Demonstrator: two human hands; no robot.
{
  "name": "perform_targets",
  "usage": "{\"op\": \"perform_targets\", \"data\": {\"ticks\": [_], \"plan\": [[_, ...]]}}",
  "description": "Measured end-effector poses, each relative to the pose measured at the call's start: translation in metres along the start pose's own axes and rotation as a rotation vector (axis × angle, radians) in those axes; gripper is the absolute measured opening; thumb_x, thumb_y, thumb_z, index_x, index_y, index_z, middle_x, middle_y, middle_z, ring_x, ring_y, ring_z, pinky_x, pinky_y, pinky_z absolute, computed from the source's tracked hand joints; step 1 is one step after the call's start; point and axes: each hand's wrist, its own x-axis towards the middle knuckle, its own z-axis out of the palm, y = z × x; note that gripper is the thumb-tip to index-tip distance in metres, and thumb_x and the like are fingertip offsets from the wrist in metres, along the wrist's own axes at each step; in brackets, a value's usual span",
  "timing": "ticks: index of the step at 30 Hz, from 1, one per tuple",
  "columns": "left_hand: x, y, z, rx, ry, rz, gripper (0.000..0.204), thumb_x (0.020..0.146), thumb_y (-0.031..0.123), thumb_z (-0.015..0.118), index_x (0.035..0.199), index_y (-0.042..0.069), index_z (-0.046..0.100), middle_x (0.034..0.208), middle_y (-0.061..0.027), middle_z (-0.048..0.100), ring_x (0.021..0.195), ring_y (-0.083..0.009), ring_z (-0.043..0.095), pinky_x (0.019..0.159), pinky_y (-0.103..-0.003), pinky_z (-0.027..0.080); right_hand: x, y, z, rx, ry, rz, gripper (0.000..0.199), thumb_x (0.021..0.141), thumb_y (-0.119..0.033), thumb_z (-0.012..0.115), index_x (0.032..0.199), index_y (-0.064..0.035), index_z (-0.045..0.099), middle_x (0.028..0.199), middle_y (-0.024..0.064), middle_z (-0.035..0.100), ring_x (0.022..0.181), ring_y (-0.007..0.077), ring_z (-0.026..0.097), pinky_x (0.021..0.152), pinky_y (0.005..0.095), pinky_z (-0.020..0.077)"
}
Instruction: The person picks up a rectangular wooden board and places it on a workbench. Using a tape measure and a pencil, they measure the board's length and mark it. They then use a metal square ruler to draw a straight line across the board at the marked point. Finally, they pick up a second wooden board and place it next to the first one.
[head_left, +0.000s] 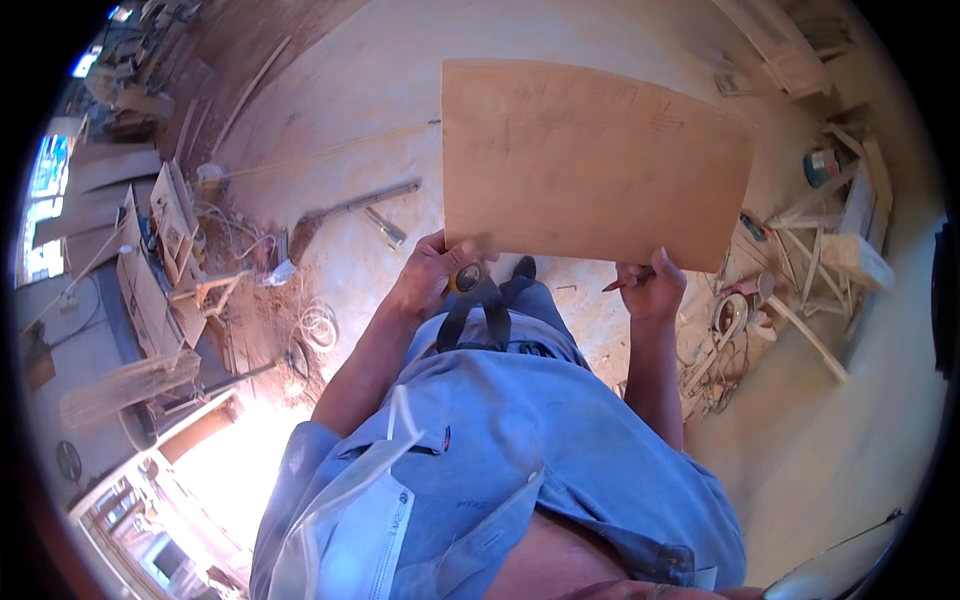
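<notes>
A flat brown rectangular board, like thin plywood, is held out in front of me by its near edge. My left hand is closed at the board's near left corner, and it also grips a yellow-and-black tape measure under that edge. Near the right end of the same edge, my right hand is closed with the thumb on top of the board. A short reddish pointed stick, perhaps a pencil, pokes out from its fingers. Faint dark marks show on the board's face.
Below the board lies a dusty floor with a long metal bar on it. To the left are leaning panels and a coiled hose or cable. Wood scraps, a wooden frame and a dark green can are at the right.
</notes>
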Motion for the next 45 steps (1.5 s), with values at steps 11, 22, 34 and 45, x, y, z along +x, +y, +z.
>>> {"op": "perform_targets", "data": {"ticks": [11,22,34,45], "plan": [[0.097,0.064,-0.044,-0.162,0.063,0.131,0.038,0.092,0.031,0.073,0.113,0.000,0.067,0.099,-0.0141,0.070,0.088,-0.0225,0.069,0.078,-0.033,0.057,0.173,0.016,0.035,-0.018,0.035,0.189,0.040,0.084,-0.024,0.078,0.112,-0.0029,0.060,0.082,0.0062,0.059,0.068,0.0179,0.050,0.054,0.0299,0.0330],[0.235,0.186,-0.157,-0.262,0.087,0.207,0.032,0.095,0.029,0.069,0.110,0.000,0.068,0.097,-0.0132,0.071,0.086,-0.0225,0.069,0.078,-0.035,0.056,0.378,0.067,0.152,-0.207,0.001,0.214,0.039,0.086,-0.022,0.077,0.115,-0.0037,0.059,0.089,0.0085,0.064,0.068,0.0197,0.055,0.051,0.0296,0.0375],[0.295,0.293,-0.246,-0.329,0.270,0.293,0.032,0.095,0.026,0.070,0.111,-0.001,0.066,0.095,-0.0121,0.071,0.084,-0.0218,0.068,0.077,-0.035,0.056,0.542,0.149,0.226,-0.226,-0.066,0.407,0.029,0.088,-0.021,0.075,0.108,-0.0054,0.063,0.089,0.0087,0.066,0.067,0.0196,0.056,0.052,0.0298,0.0389],[0.377,0.436,-0.337,-0.314,0.464,0.363,0.033,0.094,0.028,0.071,0.109,-0.001,0.067,0.096,-0.0125,0.071,0.086,-0.0209,0.068,0.078,-0.033,0.055,0.766,0.259,0.303,-0.164,-0.124,0.597,0.029,0.084,-0.020,0.078,0.103,-0.0059,0.063,0.087,0.0082,0.066,0.065,0.0187,0.055,0.051,0.0295,0.0372]]}}
